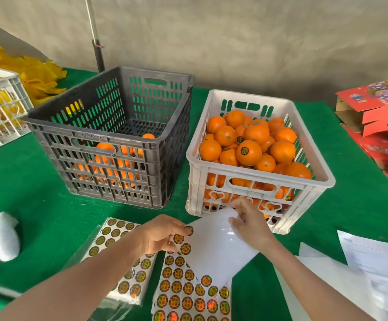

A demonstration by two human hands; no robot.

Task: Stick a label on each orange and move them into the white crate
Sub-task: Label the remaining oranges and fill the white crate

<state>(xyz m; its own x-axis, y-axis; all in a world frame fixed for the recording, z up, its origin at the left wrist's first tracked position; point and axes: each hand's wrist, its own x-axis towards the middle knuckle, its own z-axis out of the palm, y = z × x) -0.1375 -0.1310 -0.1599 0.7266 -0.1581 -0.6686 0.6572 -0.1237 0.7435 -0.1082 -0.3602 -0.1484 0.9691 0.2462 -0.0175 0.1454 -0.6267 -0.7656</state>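
The white crate (313, 181) at right is heaped with oranges (248, 152), some showing round labels. To its left, the dark grey crate (109, 133) has a few oranges (105, 147) at its bottom. In front of me lies a label sheet (188, 295) with several round gold labels. My right hand (252, 224) pinches the top of the sheet's blank white part (214, 249) and lifts it in front of the white crate. My left hand (163, 235) is over the sheet, with round labels (179, 239) at its fingertips and one pinched under the thumb.
A second label sheet (119, 258) in clear wrap lies to the left on the green table cover (38, 200). Near it is a white foam piece (3, 237). White papers (373, 256) lie at right and red cartons (373, 107) at far right. A white basket (1, 107) is at far left.
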